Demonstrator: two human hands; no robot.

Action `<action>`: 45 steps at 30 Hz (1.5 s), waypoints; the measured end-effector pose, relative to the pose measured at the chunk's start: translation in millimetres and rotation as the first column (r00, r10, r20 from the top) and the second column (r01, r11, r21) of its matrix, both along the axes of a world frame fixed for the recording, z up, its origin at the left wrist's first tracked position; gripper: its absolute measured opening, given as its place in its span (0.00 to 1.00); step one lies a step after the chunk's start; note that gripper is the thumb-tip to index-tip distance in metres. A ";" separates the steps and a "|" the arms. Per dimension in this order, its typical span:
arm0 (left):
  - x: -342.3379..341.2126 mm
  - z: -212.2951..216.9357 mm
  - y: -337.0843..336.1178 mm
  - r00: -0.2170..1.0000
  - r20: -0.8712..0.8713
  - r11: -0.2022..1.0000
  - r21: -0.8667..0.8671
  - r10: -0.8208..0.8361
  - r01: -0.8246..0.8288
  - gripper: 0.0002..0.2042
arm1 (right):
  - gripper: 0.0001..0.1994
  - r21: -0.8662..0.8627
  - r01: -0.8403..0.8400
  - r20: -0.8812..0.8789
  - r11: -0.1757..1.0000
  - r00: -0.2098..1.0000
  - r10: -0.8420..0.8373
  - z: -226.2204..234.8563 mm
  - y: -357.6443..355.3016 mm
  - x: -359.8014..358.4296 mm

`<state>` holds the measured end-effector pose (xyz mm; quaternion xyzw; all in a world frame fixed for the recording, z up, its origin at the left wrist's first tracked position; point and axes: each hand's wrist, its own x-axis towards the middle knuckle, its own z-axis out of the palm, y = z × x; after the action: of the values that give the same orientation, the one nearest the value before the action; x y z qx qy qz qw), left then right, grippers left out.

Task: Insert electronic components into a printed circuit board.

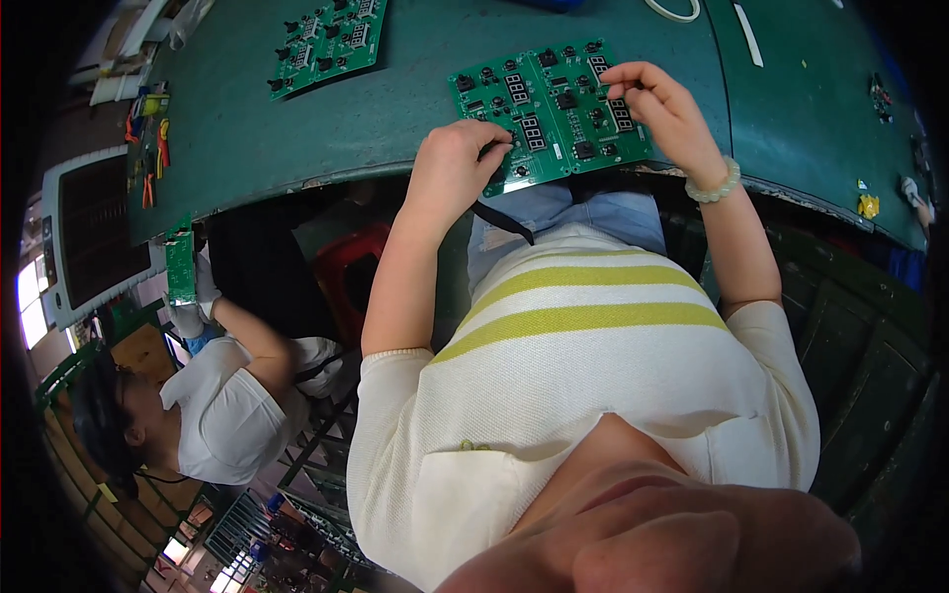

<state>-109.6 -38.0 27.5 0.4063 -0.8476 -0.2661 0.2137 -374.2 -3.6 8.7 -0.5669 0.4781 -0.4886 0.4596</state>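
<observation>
A green circuit board panel [552,128] with seven-segment displays and black knob-like parts lies at the table's front edge, its near side jutting toward my lap. My left hand [457,163] is at its left edge, thumb and fingers pinched together over the board beside a display; whatever sits between the fingertips is hidden. At the panel's right side, my right hand [664,104] has its fingers bent and drawn together over the displays. Too little shows to tell what those fingertips grip.
Another populated green board [331,44] lies farther left on the green table [415,79]. Pliers-like tools [158,148] are at the left end. A white strip [748,35] and small parts [880,96] lie right. Leftward, a gloved co-worker [227,395] holds a narrow board [181,267].
</observation>
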 end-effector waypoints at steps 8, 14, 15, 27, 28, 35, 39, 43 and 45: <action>-4.2 6.9 -3.4 0.991 0.136 1.000 -0.002 -0.013 0.014 0.05 | 0.10 0.200 0.038 0.235 0.979 0.968 -0.086 5.0 19.0 -13.4; -8.2 7.8 -4.9 0.969 0.246 1.000 -0.004 -0.027 0.029 0.05 | 0.07 0.063 0.135 -0.062 0.989 0.989 -0.131 7.3 23.9 -8.5; -7.6 8.2 -3.8 0.956 0.291 0.999 -0.035 -0.028 0.040 0.05 | 0.07 0.060 0.132 -0.062 0.989 0.990 -0.128 6.3 24.1 -8.1; 0.9 6.4 21.5 0.985 -0.163 0.980 -0.182 0.056 -0.086 0.16 | 0.05 -0.306 0.017 -0.522 0.952 0.833 -0.183 0.1 16.2 -2.1; 2.5 5.6 25.8 0.994 -0.113 0.984 -0.175 0.000 -0.019 0.22 | 0.05 -0.325 0.014 -0.542 0.946 0.816 -0.198 -0.9 15.4 -0.2; 2.2 -18.2 31.6 1.000 -0.017 0.939 -0.343 -0.002 -0.004 0.17 | 0.06 -0.310 0.094 -0.679 0.946 0.675 -0.289 1.2 14.7 10.1; -4.3 -27.1 16.3 0.997 -0.072 0.930 -0.367 -0.005 -0.022 0.19 | 0.07 -0.426 0.086 -0.704 0.901 0.593 -0.390 -4.8 8.4 8.8; -8.2 -14.2 8.8 0.977 -0.201 0.957 -0.267 0.063 -0.117 0.13 | 0.05 -0.392 0.025 -0.769 0.920 0.539 -0.343 0.1 5.6 5.6; -1.7 -22.2 6.6 0.828 -0.523 0.979 0.087 0.203 -0.185 0.10 | 0.04 -0.358 -0.001 -0.792 0.934 0.530 -0.303 1.9 5.9 6.4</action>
<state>-111.3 -31.4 5.3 0.4045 -0.7060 -0.3582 0.4578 -367.9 2.3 10.6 -0.7519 0.6020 -0.2666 0.0339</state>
